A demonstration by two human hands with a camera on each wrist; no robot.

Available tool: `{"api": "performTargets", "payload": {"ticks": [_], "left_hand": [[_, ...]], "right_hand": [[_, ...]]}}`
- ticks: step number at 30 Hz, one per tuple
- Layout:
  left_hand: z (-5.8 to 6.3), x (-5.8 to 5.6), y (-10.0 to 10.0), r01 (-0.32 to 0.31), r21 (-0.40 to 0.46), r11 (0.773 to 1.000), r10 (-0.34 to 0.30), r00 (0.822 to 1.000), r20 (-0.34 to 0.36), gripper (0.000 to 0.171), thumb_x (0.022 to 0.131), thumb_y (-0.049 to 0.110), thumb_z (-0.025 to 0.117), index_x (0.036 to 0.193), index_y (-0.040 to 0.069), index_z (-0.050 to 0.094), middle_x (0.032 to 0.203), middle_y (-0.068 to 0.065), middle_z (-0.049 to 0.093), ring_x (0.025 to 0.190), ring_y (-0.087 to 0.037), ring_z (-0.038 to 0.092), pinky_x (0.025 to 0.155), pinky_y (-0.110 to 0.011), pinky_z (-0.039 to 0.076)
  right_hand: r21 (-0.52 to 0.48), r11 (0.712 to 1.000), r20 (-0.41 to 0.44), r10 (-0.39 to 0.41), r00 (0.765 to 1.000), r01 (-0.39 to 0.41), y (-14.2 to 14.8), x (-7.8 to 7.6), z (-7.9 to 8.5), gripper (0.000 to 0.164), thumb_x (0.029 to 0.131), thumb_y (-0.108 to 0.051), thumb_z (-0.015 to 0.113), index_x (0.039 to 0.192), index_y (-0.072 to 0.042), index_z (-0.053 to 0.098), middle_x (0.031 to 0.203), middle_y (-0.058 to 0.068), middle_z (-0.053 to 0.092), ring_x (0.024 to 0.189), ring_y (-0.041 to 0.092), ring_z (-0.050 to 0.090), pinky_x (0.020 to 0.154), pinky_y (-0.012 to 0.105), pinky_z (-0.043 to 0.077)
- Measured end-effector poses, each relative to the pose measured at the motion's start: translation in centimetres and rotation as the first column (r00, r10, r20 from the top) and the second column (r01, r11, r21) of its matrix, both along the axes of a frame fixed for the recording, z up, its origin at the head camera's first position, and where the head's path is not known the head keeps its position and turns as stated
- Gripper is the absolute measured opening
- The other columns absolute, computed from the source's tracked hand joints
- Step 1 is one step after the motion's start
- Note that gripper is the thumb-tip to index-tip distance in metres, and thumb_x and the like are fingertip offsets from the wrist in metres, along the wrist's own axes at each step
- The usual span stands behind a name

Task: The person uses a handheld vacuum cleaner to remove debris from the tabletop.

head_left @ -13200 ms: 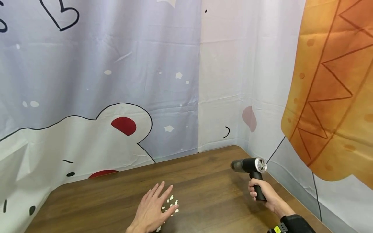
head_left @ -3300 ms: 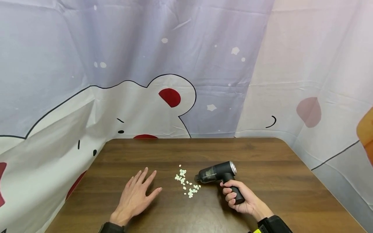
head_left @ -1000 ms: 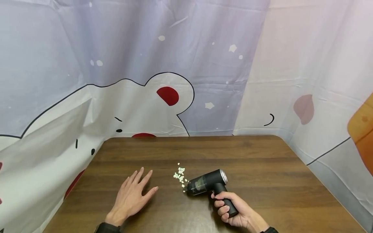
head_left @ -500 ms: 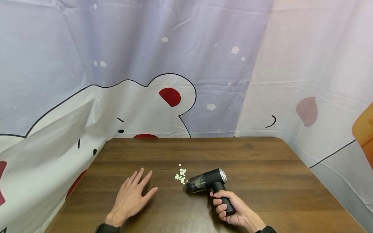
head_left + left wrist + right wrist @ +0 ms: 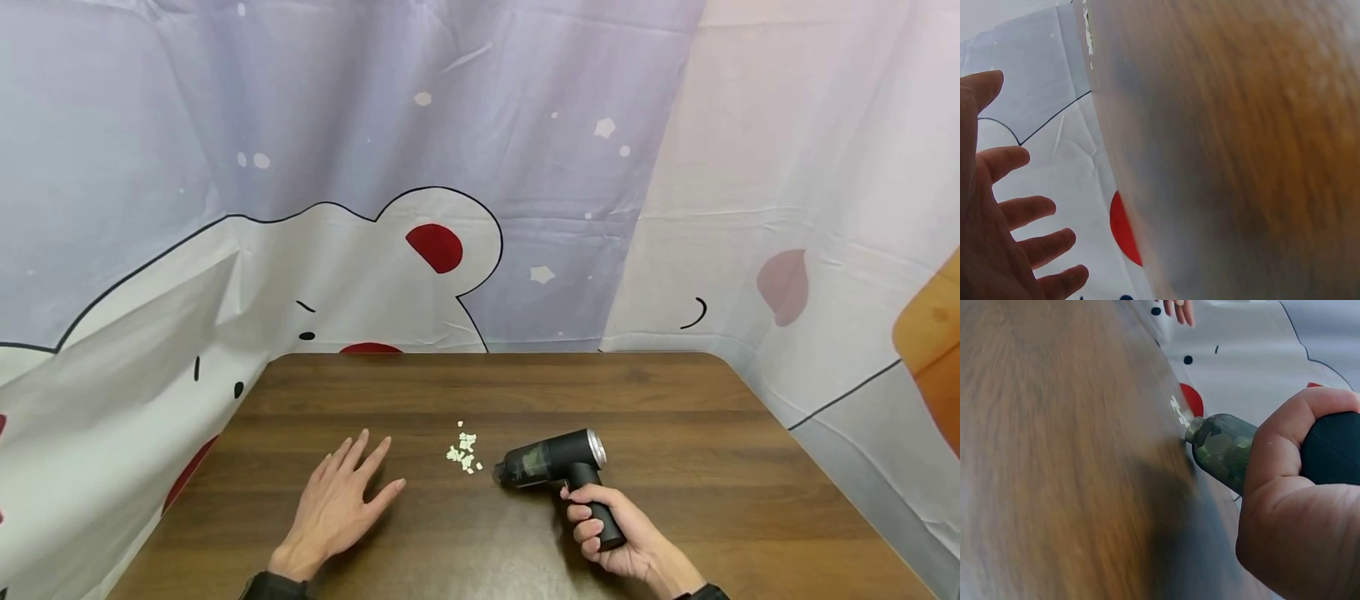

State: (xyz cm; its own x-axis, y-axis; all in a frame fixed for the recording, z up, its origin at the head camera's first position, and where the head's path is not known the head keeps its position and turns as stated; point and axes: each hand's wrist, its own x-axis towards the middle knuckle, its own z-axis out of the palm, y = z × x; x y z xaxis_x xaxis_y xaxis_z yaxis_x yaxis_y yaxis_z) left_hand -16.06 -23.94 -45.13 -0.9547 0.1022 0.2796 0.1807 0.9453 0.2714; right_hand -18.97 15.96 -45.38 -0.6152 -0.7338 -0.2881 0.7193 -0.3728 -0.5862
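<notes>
My right hand point(image 5: 618, 529) grips the handle of a black handheld vacuum cleaner point(image 5: 558, 457), fingers wrapped around it and index finger near the trigger. Its clear nozzle point(image 5: 500, 475) points left, low over the table, a little right of a cluster of small white paper bits point(image 5: 463, 454). In the right wrist view, pale bits show inside the see-through dust cup point(image 5: 1225, 450). To the left of the bits, my left hand point(image 5: 333, 508) hovers or rests palm down with fingers spread, holding nothing. The left wrist view shows those fingers point(image 5: 1029, 212) apart and straight.
A brown wooden table point(image 5: 360, 392) lies under both hands. Printed fabric curtains point(image 5: 420, 275) hang along its back and both sides. A dark cord point(image 5: 843, 396) runs across the curtain at the right.
The white bits have become fewer; those nearest me are gone from the table. My right hand has drawn the vacuum back to the right from the pile. My left hand stays nearly still.
</notes>
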Motion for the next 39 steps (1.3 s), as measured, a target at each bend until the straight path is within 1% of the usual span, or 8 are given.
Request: {"api": "performTargets", "payload": {"ticks": [7,13,20,31,36,39], "left_hand": [[-0.1,0.1,-0.2,-0.014,0.009,1.0,0.014,1.0,-0.001,0.069,0.098,0.059,0.059,0.151,0.014,0.054,0.156,-0.023,0.045,0.143,-0.046,0.041,0.112,-0.066,0.034],[-0.3,0.2,-0.3,-0.012,0.011,1.0,0.012,1.0,-0.014,0.07,0.098,0.06,0.058,0.151,0.015,0.054,0.156,-0.023,0.045,0.142,-0.046,0.042,0.112,-0.067,0.034],[-0.3,0.3,-0.5,-0.019,0.01,1.0,0.02,1.0,-0.02,0.069,0.098,0.06,0.058,0.151,0.015,0.055,0.155,-0.023,0.046,0.143,-0.046,0.042,0.112,-0.066,0.034],[-0.3,0.6,-0.8,-0.03,0.005,1.0,0.03,0.999,-0.035,0.069,0.098,0.059,0.059,0.15,0.015,0.055,0.154,-0.023,0.047,0.142,-0.046,0.043,0.112,-0.066,0.035],[-0.3,0.7,-0.9,-0.037,0.006,0.999,0.037,0.999,-0.032,0.067,0.098,0.057,0.06,0.15,0.015,0.055,0.155,-0.022,0.047,0.142,-0.046,0.042,0.112,-0.066,0.035],[-0.2,0.8,-1.0,-0.041,0.005,0.999,0.041,0.999,-0.02,0.067,0.098,0.058,0.06,0.15,0.015,0.055,0.155,-0.022,0.047,0.143,-0.045,0.042,0.112,-0.066,0.034]], "right_hand": [[0.005,1.0,-0.008,0.008,1.0,-0.008,-0.8,-0.4,-0.2,0.009,0.102,-0.011,0.041,0.109,-0.012,0.047,0.072,-0.009,0.044,0.056,-0.003,0.037,0.055,0.012,0.038],[0.012,1.0,-0.002,0.006,1.0,-0.006,-1.5,-0.7,-0.2,0.008,0.102,-0.012,0.042,0.11,-0.012,0.044,0.072,-0.009,0.044,0.055,-0.003,0.039,0.054,0.012,0.039],[0.006,1.0,-0.013,0.02,1.0,-0.02,-2.1,-1.1,-0.3,0.009,0.102,-0.012,0.041,0.111,-0.011,0.043,0.072,-0.009,0.044,0.055,-0.003,0.039,0.054,0.011,0.039],[0.017,0.999,-0.016,0.037,0.999,-0.036,-3.4,-1.2,-0.3,0.01,0.101,-0.012,0.044,0.111,-0.011,0.042,0.071,-0.009,0.045,0.054,-0.004,0.04,0.054,0.012,0.039],[-0.008,0.999,-0.019,0.043,0.999,-0.043,-3.4,-1.5,-0.4,0.008,0.103,-0.012,0.041,0.11,-0.012,0.045,0.072,-0.009,0.045,0.055,-0.004,0.039,0.054,0.012,0.04],[-0.026,0.999,-0.027,0.043,0.999,-0.044,-3.2,-1.7,-0.4,0.01,0.104,-0.013,0.038,0.109,-0.012,0.047,0.072,-0.01,0.045,0.056,-0.004,0.039,0.055,0.012,0.04]]}}
